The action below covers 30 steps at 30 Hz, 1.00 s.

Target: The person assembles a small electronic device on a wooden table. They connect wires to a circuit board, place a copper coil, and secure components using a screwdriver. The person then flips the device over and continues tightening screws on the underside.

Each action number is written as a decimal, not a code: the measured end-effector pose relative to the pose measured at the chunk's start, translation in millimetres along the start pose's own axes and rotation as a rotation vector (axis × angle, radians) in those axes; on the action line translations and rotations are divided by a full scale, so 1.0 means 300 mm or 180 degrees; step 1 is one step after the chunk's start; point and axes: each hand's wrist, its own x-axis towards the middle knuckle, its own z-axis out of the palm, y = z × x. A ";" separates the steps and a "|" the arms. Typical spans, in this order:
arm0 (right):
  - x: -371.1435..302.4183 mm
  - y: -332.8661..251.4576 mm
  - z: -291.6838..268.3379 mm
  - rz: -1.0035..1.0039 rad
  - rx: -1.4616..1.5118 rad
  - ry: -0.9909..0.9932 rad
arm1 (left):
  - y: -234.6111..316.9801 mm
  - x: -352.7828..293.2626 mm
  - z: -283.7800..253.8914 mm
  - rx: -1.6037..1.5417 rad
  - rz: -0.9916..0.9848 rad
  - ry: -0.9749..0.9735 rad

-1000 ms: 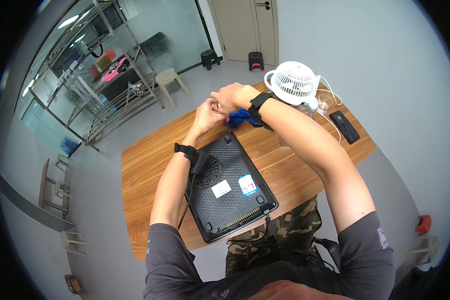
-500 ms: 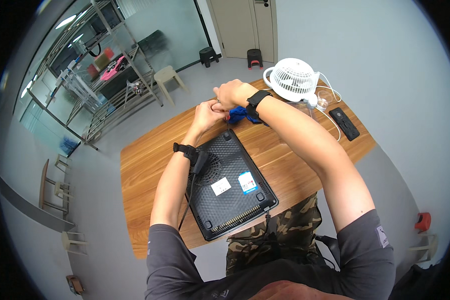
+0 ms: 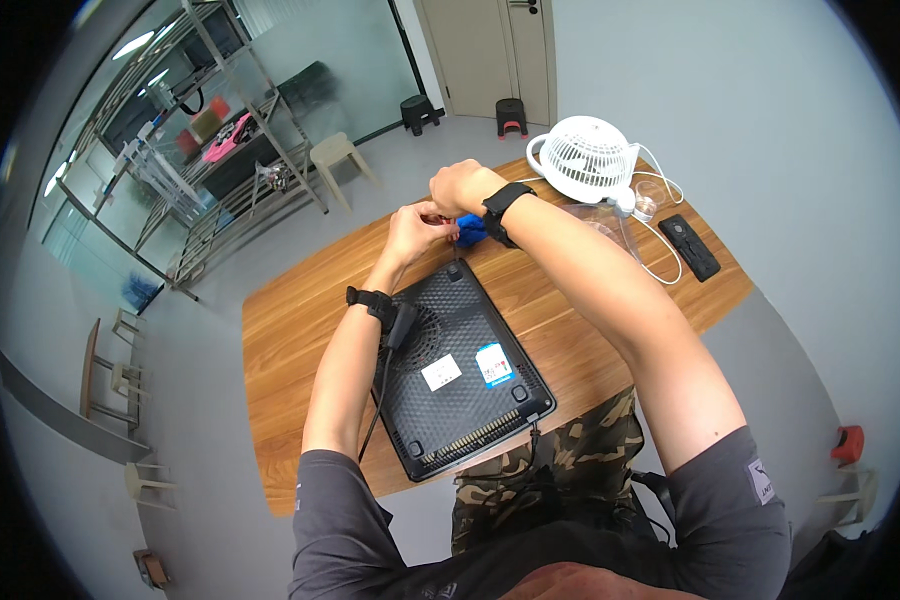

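A black flat appliance (image 3: pixel 460 410) lies underside up on the wooden table, showing a round fan grille, corner feet and two stickers. Over its far corner, my left hand (image 3: pixel 417 232) is closed in a pinch around what looks like a screwdriver (image 3: pixel 456 250), mostly hidden by fingers; a bit of red and a thin dark shaft show. The shaft points down at that corner. My right hand (image 3: pixel 460 188) is closed just above, over the tool's upper end. Crumpled blue cloth (image 3: pixel 472 231) lies beside the hands, partly behind my right wrist.
At the table's (image 3: pixel 300 340) far right stand a white fan (image 3: pixel 587 160) with a loose cable and a clear plastic container (image 3: pixel 610 222). A black oblong case (image 3: pixel 689 247) lies near the right edge. Stools and a metal rack (image 3: pixel 260 120) stand beyond the table.
My right hand has turned and shifted slightly at the wrist, moving a little left over the tool. My left hand and the black appliance stay in place.
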 end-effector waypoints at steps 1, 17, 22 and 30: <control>-0.005 0.000 -0.007 -0.0042 -0.0019 -0.0082 | -0.002 -0.002 -0.005 -0.0013 -0.0024 0.0001; -0.004 -0.035 -0.033 -0.0005 -0.0081 -0.0094 | -0.091 0.024 -0.050 -0.0008 -0.0103 0.0099; -0.045 -0.014 -0.038 -0.0410 0.0287 0.0171 | -0.057 0.018 -0.031 0.0185 -0.0089 0.0416; -0.018 -0.017 -0.020 -0.0039 -0.0123 0.0096 | -0.016 0.010 0.000 -0.0106 -0.0078 -0.0092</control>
